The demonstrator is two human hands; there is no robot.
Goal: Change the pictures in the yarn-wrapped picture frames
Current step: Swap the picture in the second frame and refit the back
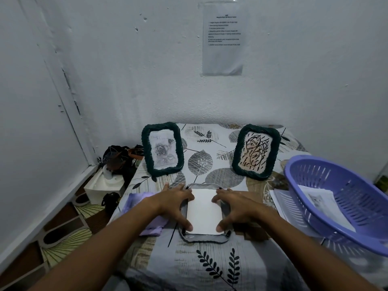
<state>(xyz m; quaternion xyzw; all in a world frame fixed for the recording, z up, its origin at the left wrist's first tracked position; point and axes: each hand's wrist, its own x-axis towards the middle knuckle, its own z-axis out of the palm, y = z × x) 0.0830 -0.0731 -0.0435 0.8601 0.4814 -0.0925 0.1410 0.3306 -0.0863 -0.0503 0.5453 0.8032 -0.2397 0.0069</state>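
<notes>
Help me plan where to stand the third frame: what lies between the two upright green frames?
In the head view, only bare leaf-print tablecloth lies between the rose frame and the scribble frame; nothing stands there.

2 bare forearms enter from the lower edge of the view, each uncovered along its full visible length with no sleeve or cuff on it. The left hand (176, 203) and right hand (235, 206) are bare, with 5 digits visible on the left. Fingernails are short and plain; finer detail is lost in dim light.
</notes>
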